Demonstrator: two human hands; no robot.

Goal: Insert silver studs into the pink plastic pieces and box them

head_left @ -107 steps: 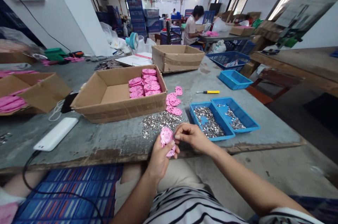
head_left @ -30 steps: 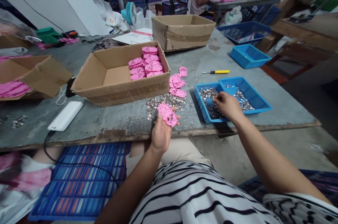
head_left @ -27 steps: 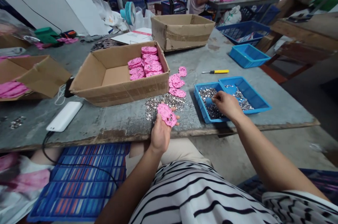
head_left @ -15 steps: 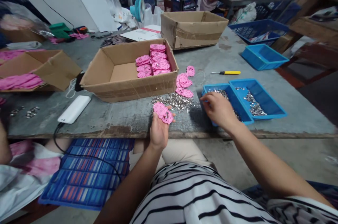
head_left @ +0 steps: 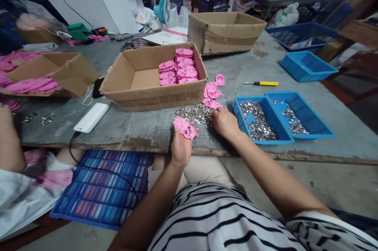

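Observation:
My left hand holds a pink lace-like piece with small metal bits on it, over the table's front edge. At the right end of a pile of small metal parts is my right hand, its fingers pinched together; whatever is between them is too small to make out. More pink pieces lie behind the pile, beside a cardboard box that has stacked pink pieces inside. Two blue trays of metal parts stand right of my right hand.
A yellow-handled tool lies behind the trays. At the left are a white power bank with a cable, another cardboard box and a person's arm. A second large box stands further back.
My right hand has moved left from the near blue tray to the loose metal pile. My left hand still holds the pink piece. The whole view has shifted slightly.

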